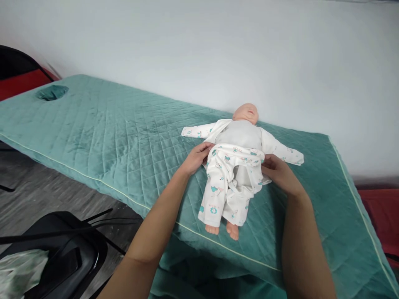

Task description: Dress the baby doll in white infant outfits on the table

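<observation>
A baby doll (246, 113) lies on its back on the green quilted cover, head toward the wall and bare feet toward me. It wears an open white baby shirt (282, 151) with sleeves spread, and white printed baby trousers (215, 182) with an open crotch, pulled up to the waist. My left hand (198, 158) is closed at the left side of the trousers' waist, its fingertips partly hidden by cloth. On the right side, my right hand (279, 171) pinches the trousers' edge between thumb and fingers, near the shirt's hem.
The green quilted cover (124, 137) spreads over a long bed against a white wall (187, 50), with a face hole (52, 92) at the far left. A black chair (71, 257) with a crumpled package (21, 272) stands at lower left. Red-seated chairs flank both ends.
</observation>
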A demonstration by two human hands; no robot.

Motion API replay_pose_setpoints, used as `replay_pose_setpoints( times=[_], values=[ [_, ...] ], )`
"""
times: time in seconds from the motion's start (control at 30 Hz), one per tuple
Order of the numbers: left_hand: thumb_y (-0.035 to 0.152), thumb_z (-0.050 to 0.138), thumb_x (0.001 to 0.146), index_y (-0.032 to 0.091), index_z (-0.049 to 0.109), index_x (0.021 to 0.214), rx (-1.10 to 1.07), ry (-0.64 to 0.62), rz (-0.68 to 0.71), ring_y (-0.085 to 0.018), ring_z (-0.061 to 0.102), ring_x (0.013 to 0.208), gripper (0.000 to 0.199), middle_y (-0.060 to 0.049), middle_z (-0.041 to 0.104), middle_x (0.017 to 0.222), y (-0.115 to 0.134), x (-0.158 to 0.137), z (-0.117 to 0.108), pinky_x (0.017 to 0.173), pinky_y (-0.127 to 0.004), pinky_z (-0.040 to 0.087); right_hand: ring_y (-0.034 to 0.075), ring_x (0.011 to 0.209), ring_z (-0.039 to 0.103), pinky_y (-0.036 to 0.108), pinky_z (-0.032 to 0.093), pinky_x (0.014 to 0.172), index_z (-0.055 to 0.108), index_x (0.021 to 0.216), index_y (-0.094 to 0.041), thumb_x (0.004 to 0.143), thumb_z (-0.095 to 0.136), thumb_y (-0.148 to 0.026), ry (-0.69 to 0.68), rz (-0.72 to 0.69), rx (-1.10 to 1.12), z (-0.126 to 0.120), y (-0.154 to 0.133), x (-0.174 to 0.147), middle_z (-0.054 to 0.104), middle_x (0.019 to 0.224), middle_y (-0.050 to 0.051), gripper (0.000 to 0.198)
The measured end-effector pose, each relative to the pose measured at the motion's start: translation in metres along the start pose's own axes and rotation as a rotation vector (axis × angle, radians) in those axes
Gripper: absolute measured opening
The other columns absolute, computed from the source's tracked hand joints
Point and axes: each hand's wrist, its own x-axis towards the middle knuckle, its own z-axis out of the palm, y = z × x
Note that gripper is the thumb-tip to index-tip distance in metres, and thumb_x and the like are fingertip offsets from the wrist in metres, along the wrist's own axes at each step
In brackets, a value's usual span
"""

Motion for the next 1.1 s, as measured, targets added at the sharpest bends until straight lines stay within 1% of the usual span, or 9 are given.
replay_pose_setpoints(
  times=[0.13,0.27,0.37,0.47,0.53,0.63,0.77,0.97,1.1],
  values=[
    [0.029,0.065,0.083,0.022,0.067,0.101,0.093,0.051,0.092,-0.012,0.057,0.07,0.02,-0.001,0.065,0.087,-0.009,0.003,0.0,0.059,-0.022,0.045,0.017,0.076,0.062,0.028,0.047,0.066,0.059,0.099,-0.021,0.07,0.077,-0.037,0.018,-0.01,-0.061,-0.001,0.002,0.001,0.067,0.086,0.001,0.037],
    [0.025,0.061,0.086,0.021,0.067,0.101,0.488,0.446,0.306,-0.023,0.059,0.108,0.017,-0.008,0.065,0.112,-0.019,0.011,-0.002,0.095,-0.036,0.049,0.019,0.076,0.059,0.032,0.046,0.071,0.059,0.092,-0.021,0.073,0.068,-0.038,0.278,-0.025,-0.401,-0.008,0.017,0.01,0.063,0.082,0.001,0.026],
    [0.031,0.062,0.088,0.019,0.066,0.109,0.851,0.628,0.223,-0.032,0.052,0.122,0.024,-0.014,0.063,0.121,-0.02,0.014,-0.002,0.106,-0.047,0.041,0.022,0.085,0.06,0.036,0.047,0.078,0.059,0.095,-0.02,0.071,0.068,-0.042,0.483,0.01,-0.604,-0.011,0.028,0.017,0.065,0.093,0.007,0.033],
    [0.04,0.058,0.091,0.019,0.066,0.107,1.029,0.635,0.091,-0.037,0.05,0.123,0.028,-0.016,0.062,0.126,-0.016,0.013,0.002,0.102,-0.05,0.041,0.024,0.086,0.061,0.036,0.045,0.076,0.06,0.102,-0.018,0.072,0.068,-0.047,0.551,0.115,-0.722,-0.011,0.031,0.019,0.067,0.1,0.011,0.042],
    [0.039,0.056,0.092,0.019,0.066,0.098,1.049,0.587,0.086,-0.035,0.053,0.119,0.023,-0.015,0.064,0.121,-0.012,0.011,0.004,0.097,-0.048,0.042,0.023,0.083,0.06,0.035,0.043,0.074,0.062,0.101,-0.018,0.074,0.067,-0.046,0.523,0.179,-0.74,-0.01,0.028,0.018,0.069,0.096,0.01,0.039],
    [0.037,0.057,0.091,0.021,0.061,0.085,0.846,0.483,0.133,-0.024,0.059,0.093,0.018,-0.007,0.068,0.093,-0.01,0.008,0.002,0.083,-0.037,0.043,0.021,0.075,0.058,0.033,0.04,0.07,0.064,0.086,-0.019,0.076,0.064,-0.046,0.49,0.196,-0.693,-0.01,0.02,0.015,0.067,0.082,0.006,0.028],
    [0.039,0.063,0.084,0.021,0.049,0.073,0.363,0.497,0.134,-0.012,0.045,0.062,0.026,0.004,0.049,0.066,-0.01,0.007,-0.007,0.061,-0.026,0.034,0.018,0.064,0.05,0.031,0.037,0.063,0.059,0.067,-0.021,0.077,0.061,-0.05,0.577,0.158,-0.582,-0.013,0.012,0.011,0.06,0.066,0.001,0.031],
    [0.035,0.077,0.066,0.02,0.041,0.071,-0.227,0.364,0.054,-0.006,0.036,0.052,0.039,0.007,0.04,0.062,0.0,0.002,-0.014,0.051,-0.022,0.028,0.017,0.06,0.049,0.029,0.038,0.055,0.066,0.074,-0.02,0.071,0.065,-0.051,0.744,0.137,-0.317,-0.019,0.012,0.006,0.061,0.064,0.0,0.03],
    [0.024,0.075,0.059,0.021,0.04,0.072,-0.331,0.466,0.122,-0.007,0.043,0.057,0.038,0.006,0.046,0.067,0.001,0.001,-0.017,0.054,-0.022,0.033,0.018,0.064,0.055,0.03,0.042,0.06,0.069,0.082,-0.018,0.069,0.067,-0.044,0.848,0.166,-0.372,-0.031,0.018,0.004,0.066,0.071,0.003,0.029]
  ],
)
